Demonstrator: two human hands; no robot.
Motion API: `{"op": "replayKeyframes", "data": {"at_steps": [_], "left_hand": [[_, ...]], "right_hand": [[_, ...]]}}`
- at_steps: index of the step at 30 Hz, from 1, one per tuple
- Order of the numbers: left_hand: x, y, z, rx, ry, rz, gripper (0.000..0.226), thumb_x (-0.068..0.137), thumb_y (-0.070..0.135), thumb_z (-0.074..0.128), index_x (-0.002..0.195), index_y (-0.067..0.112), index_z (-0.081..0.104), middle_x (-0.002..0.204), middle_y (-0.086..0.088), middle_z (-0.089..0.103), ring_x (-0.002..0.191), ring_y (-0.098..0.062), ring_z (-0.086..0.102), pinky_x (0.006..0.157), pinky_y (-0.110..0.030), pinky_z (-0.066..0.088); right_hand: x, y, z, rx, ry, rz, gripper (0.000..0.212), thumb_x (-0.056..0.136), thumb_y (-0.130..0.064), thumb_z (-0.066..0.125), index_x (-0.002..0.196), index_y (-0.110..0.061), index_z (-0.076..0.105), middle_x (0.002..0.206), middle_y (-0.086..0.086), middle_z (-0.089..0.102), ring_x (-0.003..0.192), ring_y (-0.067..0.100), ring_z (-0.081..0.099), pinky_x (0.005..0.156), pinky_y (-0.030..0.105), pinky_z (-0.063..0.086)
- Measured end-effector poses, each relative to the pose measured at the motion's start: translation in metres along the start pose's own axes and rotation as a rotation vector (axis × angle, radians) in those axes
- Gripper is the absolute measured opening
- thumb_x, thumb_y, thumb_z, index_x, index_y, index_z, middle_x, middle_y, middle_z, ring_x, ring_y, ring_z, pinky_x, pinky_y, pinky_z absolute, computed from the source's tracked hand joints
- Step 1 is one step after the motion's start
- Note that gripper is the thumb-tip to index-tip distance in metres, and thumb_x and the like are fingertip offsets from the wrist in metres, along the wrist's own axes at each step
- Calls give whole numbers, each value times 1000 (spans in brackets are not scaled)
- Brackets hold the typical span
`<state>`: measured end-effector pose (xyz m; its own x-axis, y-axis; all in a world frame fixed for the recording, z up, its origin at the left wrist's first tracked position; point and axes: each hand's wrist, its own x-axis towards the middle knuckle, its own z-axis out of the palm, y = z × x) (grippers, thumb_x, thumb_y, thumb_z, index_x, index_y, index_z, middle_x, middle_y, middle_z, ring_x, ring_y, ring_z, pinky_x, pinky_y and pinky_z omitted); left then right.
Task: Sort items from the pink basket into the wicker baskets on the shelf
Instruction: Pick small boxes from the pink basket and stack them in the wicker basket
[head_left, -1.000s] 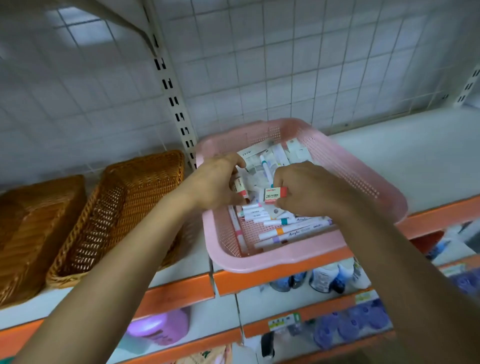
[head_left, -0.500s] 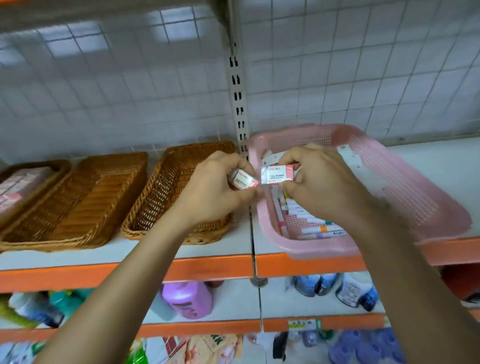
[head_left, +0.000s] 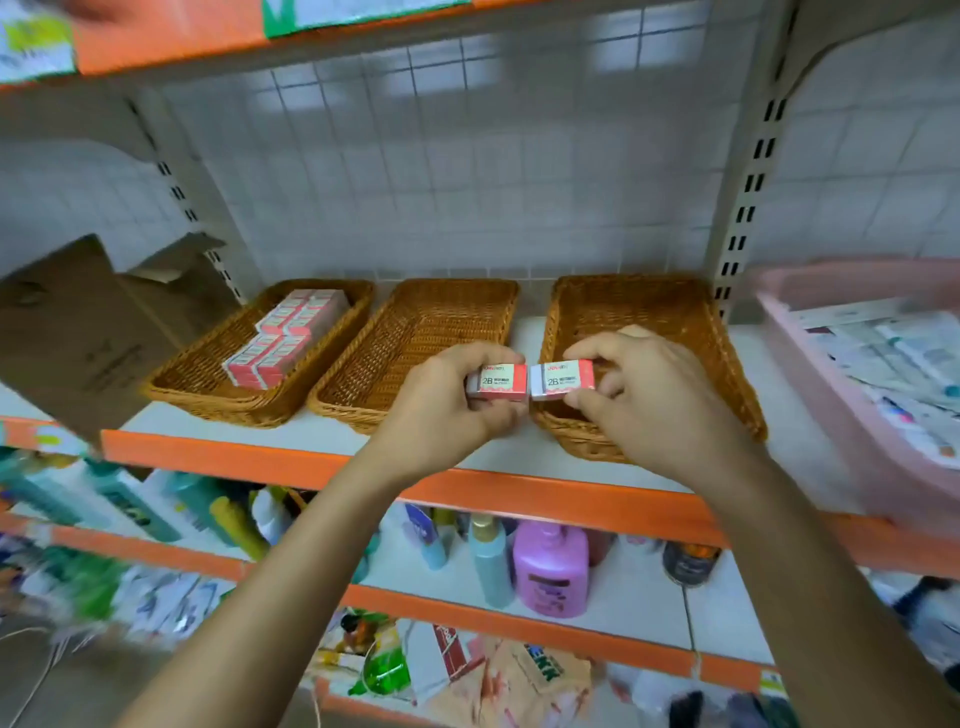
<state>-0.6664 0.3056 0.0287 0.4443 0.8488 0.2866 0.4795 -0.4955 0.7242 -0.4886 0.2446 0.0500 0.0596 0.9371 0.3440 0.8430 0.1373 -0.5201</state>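
Left hand (head_left: 447, 402) pinches the left eraser (head_left: 497, 382), fingers (head_left: 485, 354) curled round its sleeve. Right hand (head_left: 641, 397) clamps the right eraser (head_left: 563, 379) the same way: thumb under, the rest on top. Both erasers are marked 2B, with pink-and-white sleeves, held level and end to end, inner ends touching or nearly so. They hang in the air over the front ends of the middle wicker basket (head_left: 415, 332) and right wicker basket (head_left: 649, 306), above the gap between the two. Left wicker basket (head_left: 218, 410) holds rows of red boxes (head_left: 291, 338). All three stand side by side on the shelf (head_left: 322, 435). Pink basket (head_left: 810, 374) is far right on the same shelf, blurred, with pens and packets inside. Cardboard box (head_left: 78, 332) is far left. Pink bottle (head_left: 550, 571) stands on the shelf below.
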Motion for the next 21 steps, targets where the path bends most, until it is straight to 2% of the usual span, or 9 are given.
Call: {"op": "replayKeyframes", "data": {"at_steps": [2,4,7,10,13,17,21], "left_hand": [[-11,-19,-20,47,32,2,32,69,28,71,100,33,65,94,9,66,81,-8,60,78,-29,51],[-21,-34,-40,76,53,15,30,74,24,74,103,27,66,96,9,66,86,-7,60,79,-27,49],[-35,-53,-66,118,54,24,27,79,15,74,104,21,67,96,12,65,86,-2,58,77,-19,46],[-41,-74,-86,165,78,19,27,80,20,75,105,24,67,95,16,64,85,0,55,73,-17,41],[-43,-90,-99,231,111,24,28,80,28,74,106,31,67,98,17,64,89,-3,55,74,-19,42],[-39,-106,-120,321,174,1,30,79,31,75,108,31,69,100,15,66,89,1,53,72,-6,36],[-33,-122,-143,368,229,-40,25,78,31,75,102,27,72,93,17,66,89,4,53,67,-2,35]], "right_hand": [[5,-21,20,13,-13,-23,28,82,-19,68,110,-21,66,93,-4,51,89,18,58,75,22,36],[10,-40,40,28,-17,-37,29,82,-20,69,110,-22,66,93,-5,50,88,18,57,75,20,34],[16,-64,66,35,-44,-59,28,82,-20,68,110,-24,66,95,-5,51,84,16,56,78,22,37],[25,-82,85,20,-63,-97,30,83,-22,67,113,-26,65,93,-5,51,88,18,57,79,25,39],[38,-93,97,-3,-69,-127,30,86,-22,64,116,-25,64,89,-8,47,85,13,49,75,23,33],[64,-109,117,-17,-125,-157,27,88,-22,61,116,-24,64,90,-5,50,85,14,49,70,23,32],[92,-125,140,17,-146,-169,28,90,-24,61,118,-26,62,88,-8,48,82,8,43,70,20,30]]}}
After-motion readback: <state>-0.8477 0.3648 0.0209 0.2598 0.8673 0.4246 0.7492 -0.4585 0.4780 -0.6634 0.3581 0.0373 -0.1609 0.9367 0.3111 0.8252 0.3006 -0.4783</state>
